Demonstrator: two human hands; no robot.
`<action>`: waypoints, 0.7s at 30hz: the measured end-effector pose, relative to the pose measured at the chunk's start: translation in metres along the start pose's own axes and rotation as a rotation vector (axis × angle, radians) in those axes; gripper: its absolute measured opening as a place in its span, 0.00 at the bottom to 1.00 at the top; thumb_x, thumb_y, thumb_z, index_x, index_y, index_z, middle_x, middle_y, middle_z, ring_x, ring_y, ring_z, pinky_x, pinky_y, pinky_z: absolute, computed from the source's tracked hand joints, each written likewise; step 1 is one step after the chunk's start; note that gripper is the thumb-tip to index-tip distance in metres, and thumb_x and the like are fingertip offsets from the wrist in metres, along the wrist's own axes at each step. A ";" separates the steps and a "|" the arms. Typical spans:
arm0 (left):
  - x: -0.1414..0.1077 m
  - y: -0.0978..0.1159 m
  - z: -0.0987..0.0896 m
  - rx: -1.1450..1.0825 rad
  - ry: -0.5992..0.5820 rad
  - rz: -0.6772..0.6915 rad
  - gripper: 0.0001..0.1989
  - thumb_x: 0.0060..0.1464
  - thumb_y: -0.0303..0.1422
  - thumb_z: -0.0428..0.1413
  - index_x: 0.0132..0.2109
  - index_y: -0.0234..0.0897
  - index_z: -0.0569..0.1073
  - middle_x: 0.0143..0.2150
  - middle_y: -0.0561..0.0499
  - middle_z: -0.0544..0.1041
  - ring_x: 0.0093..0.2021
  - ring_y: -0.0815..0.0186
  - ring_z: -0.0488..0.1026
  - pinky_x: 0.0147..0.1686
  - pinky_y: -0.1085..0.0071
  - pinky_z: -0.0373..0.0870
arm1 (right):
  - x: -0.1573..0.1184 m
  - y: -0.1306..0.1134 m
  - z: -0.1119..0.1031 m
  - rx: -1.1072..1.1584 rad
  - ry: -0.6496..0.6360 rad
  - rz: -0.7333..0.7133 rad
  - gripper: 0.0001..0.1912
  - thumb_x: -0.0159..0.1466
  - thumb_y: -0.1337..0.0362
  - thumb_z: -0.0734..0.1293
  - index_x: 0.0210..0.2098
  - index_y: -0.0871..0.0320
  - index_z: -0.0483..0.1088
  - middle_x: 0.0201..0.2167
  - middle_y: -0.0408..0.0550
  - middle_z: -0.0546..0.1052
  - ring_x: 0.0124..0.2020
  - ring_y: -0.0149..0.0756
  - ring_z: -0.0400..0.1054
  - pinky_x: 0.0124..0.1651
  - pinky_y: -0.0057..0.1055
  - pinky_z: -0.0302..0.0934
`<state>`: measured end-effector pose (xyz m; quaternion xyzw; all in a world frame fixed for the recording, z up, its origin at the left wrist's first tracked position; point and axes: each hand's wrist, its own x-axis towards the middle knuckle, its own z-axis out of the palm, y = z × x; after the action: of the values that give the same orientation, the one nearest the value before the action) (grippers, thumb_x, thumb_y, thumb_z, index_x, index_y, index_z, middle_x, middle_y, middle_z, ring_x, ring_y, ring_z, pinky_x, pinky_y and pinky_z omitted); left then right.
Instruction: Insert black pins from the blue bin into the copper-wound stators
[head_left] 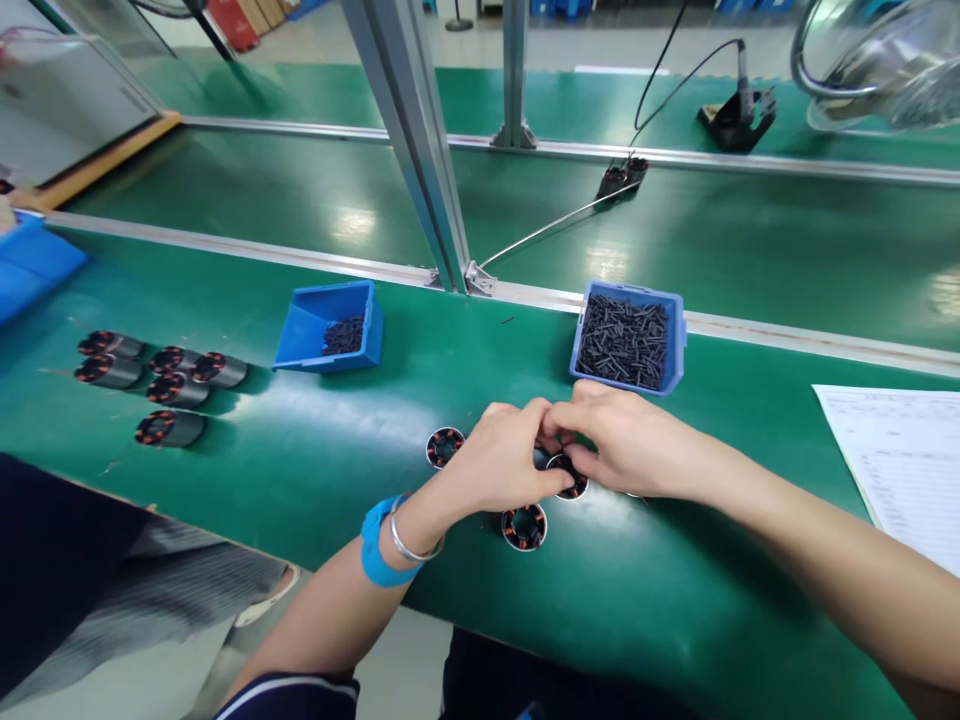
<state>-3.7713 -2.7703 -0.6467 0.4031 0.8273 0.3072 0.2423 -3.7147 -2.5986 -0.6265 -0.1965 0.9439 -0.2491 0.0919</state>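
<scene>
Both hands meet over a round motor stator with dark and copper-coloured windings inside a metal ring. My left hand has its thumb on the stator's rim, its fingers curled near those of the other hand. My right hand is closed in a pinch just above the stator; whatever lies between its fingertips is too small to make out. Another stator sits just below my left hand, and one more is to its left, partly covered by that hand.
A blue bin full of short black tubes stands behind my right hand. Another blue bin holds fewer. Several stators stand at the left. A metal post rises behind; printed paper lies right. A person's leg shows lower left.
</scene>
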 end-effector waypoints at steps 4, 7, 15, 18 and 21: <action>-0.002 0.001 0.002 0.014 -0.052 0.011 0.23 0.43 0.37 0.66 0.44 0.36 0.67 0.38 0.52 0.78 0.42 0.57 0.73 0.52 0.57 0.62 | -0.005 0.004 -0.005 -0.023 0.016 0.040 0.08 0.60 0.72 0.65 0.38 0.58 0.73 0.29 0.46 0.74 0.35 0.35 0.66 0.35 0.27 0.58; -0.004 -0.001 0.005 0.030 -0.048 0.043 0.27 0.45 0.37 0.65 0.52 0.37 0.66 0.40 0.52 0.79 0.46 0.57 0.73 0.56 0.55 0.58 | -0.026 0.011 -0.016 -0.122 0.108 0.118 0.08 0.63 0.66 0.63 0.38 0.57 0.73 0.29 0.47 0.75 0.33 0.37 0.68 0.36 0.31 0.60; -0.004 -0.001 0.015 0.115 0.144 0.041 0.25 0.52 0.41 0.61 0.53 0.36 0.66 0.42 0.49 0.79 0.46 0.58 0.75 0.58 0.54 0.56 | -0.082 0.011 0.026 -0.241 0.137 0.246 0.24 0.62 0.55 0.67 0.52 0.64 0.67 0.42 0.59 0.76 0.42 0.51 0.73 0.43 0.46 0.69; -0.009 0.011 0.019 0.166 0.268 0.178 0.23 0.51 0.40 0.61 0.51 0.36 0.67 0.47 0.47 0.76 0.51 0.57 0.72 0.60 0.55 0.54 | -0.087 0.010 0.041 -0.005 0.127 0.154 0.21 0.62 0.70 0.62 0.55 0.59 0.63 0.49 0.56 0.74 0.49 0.44 0.71 0.50 0.42 0.68; -0.014 0.027 0.026 0.179 0.213 0.303 0.19 0.51 0.40 0.60 0.47 0.37 0.67 0.45 0.48 0.76 0.48 0.59 0.72 0.63 0.55 0.49 | -0.089 0.013 0.041 0.211 0.143 0.136 0.25 0.61 0.73 0.61 0.58 0.56 0.60 0.52 0.54 0.73 0.49 0.39 0.70 0.49 0.38 0.68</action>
<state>-3.7330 -2.7609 -0.6436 0.5080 0.8023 0.3062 0.0675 -3.6266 -2.5689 -0.6615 -0.1032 0.9277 -0.3535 0.0612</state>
